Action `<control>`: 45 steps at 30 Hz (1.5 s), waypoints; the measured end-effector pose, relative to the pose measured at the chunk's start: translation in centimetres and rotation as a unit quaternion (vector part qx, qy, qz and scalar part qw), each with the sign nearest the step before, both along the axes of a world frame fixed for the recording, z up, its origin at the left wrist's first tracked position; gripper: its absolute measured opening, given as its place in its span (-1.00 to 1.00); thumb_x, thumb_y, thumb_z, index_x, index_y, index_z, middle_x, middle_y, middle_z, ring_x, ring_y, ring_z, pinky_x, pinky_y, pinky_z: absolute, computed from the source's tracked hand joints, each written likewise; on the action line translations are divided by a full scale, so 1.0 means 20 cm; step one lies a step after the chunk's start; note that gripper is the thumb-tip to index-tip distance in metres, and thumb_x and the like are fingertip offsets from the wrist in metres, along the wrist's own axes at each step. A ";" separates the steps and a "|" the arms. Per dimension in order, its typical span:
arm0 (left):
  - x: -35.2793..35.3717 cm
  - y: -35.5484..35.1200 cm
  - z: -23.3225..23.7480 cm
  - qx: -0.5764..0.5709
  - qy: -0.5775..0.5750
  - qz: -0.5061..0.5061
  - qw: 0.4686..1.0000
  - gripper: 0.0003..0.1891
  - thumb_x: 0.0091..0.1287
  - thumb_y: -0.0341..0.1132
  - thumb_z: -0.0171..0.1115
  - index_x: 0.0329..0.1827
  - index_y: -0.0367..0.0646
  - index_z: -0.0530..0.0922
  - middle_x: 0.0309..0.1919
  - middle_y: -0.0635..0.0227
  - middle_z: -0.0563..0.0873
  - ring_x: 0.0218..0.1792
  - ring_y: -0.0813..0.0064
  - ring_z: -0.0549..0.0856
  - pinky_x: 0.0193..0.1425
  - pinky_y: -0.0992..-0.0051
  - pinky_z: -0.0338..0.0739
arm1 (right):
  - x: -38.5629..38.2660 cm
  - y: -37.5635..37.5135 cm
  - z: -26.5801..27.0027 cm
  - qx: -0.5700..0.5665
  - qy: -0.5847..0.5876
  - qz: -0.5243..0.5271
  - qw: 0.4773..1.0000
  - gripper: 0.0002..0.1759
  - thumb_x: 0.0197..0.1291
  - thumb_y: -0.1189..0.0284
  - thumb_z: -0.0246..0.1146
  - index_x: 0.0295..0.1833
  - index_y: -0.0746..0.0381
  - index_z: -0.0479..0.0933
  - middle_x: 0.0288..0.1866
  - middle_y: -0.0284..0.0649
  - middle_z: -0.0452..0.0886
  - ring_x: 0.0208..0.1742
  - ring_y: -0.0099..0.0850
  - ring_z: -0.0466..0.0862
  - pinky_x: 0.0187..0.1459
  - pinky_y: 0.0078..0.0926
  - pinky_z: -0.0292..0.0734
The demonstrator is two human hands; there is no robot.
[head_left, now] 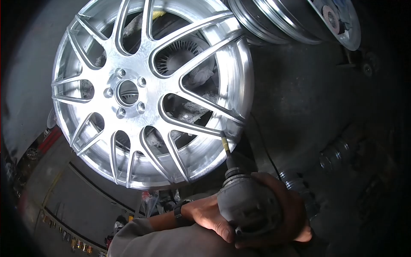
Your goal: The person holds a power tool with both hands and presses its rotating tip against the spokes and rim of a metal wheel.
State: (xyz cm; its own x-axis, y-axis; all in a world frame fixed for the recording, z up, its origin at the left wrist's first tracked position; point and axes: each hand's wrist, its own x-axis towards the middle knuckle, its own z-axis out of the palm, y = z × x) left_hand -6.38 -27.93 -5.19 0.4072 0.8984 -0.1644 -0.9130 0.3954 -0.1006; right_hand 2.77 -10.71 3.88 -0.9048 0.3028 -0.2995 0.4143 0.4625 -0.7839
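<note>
A large bare-metal alloy wheel (150, 64) with paired spokes fills the upper left, its face turned toward me. Both my hands hold a dark grey die grinder (246, 205) below its lower right rim. The grinder's thin bit (225, 144), banded yellow, reaches up to a spoke end near the rim and seems to touch it. My left hand (209, 216) presses against the left side of the body, thumb along it, a dark watch (180, 214) on the wrist. Wrapped round the right side is my right hand (291, 205), partly in shadow.
At the upper right stand more metal wheel rims (282, 21), with a round abrasive disc (330, 18) by them. A dark cord (266, 147) runs down behind the grinder. Bottles or cans (79, 245) line a shelf edge at lower left. Shiny cylindrical items (335, 154) lie at right.
</note>
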 end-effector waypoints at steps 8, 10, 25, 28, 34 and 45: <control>-0.05 -0.01 -0.02 0.013 0.017 -0.022 1.000 -0.12 -0.08 -0.07 0.68 0.30 -0.25 0.44 0.12 0.21 0.60 0.19 0.30 0.54 0.26 0.31 0.44 | -0.09 0.09 0.01 -0.268 -0.135 -0.103 0.948 0.03 -0.26 -0.10 0.61 0.23 0.35 0.44 -0.04 0.14 0.64 0.02 -0.10 0.71 0.04 -0.31 0.64; -0.06 0.00 -0.04 0.053 0.065 -0.015 0.996 -0.11 -0.11 -0.09 0.70 0.28 -0.25 0.45 0.12 0.21 0.61 0.19 0.30 0.55 0.27 0.32 0.44 | -0.09 0.15 0.02 -0.276 -0.168 -0.051 0.945 0.14 -0.31 -0.05 0.65 0.32 0.37 0.31 0.03 0.14 0.62 0.03 -0.09 0.71 0.07 -0.27 0.64; 0.16 0.23 0.00 0.106 -0.031 -0.063 0.992 -0.32 0.09 -0.12 0.59 0.19 -0.24 0.46 -0.05 0.27 0.67 0.00 0.43 0.62 0.11 0.47 0.49 | 0.13 0.28 0.14 -0.247 -0.170 -0.089 0.950 0.10 -0.23 -0.03 0.62 0.34 0.36 0.31 0.06 0.09 0.63 0.07 -0.12 0.71 0.09 -0.24 0.64; 0.25 0.27 0.00 0.011 0.093 0.006 0.996 -0.40 0.03 -0.16 0.62 0.06 -0.27 0.56 -0.11 0.28 0.68 -0.08 0.48 0.63 -0.04 0.46 0.54 | 0.32 0.23 0.06 -0.274 -0.171 -0.130 0.937 0.13 -0.27 0.04 0.67 0.37 0.32 0.29 0.06 0.05 0.65 0.08 -0.13 0.71 0.10 -0.23 0.64; 0.40 0.35 -0.08 0.077 0.093 -0.013 0.993 -0.16 0.21 0.06 0.45 0.39 -0.26 0.28 0.15 0.27 0.51 0.17 0.42 0.46 0.28 0.40 0.33 | 0.50 0.29 -0.05 -0.311 -0.121 -0.161 0.929 0.15 -0.29 0.18 0.68 0.42 0.30 0.22 0.08 0.03 0.65 0.14 -0.17 0.68 0.17 -0.25 0.59; 0.76 0.67 -0.18 -0.170 0.241 0.166 0.941 0.04 0.02 0.17 0.55 0.42 -0.31 0.24 0.28 0.13 0.47 0.29 0.27 0.47 0.39 0.29 0.35 | 0.65 0.73 -0.55 -0.345 -0.015 0.037 0.938 0.07 -0.13 0.24 0.58 0.42 0.44 0.16 0.25 0.02 0.46 0.23 -0.27 0.53 0.26 -0.33 0.41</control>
State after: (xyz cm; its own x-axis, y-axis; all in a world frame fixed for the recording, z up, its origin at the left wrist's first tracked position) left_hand 8.83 -14.59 -8.79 -0.0819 0.8245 -0.5599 -0.9522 0.1011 0.2882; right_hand 15.82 3.92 -7.06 -0.9038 -0.0351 -0.4266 0.4275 -0.1229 -0.8956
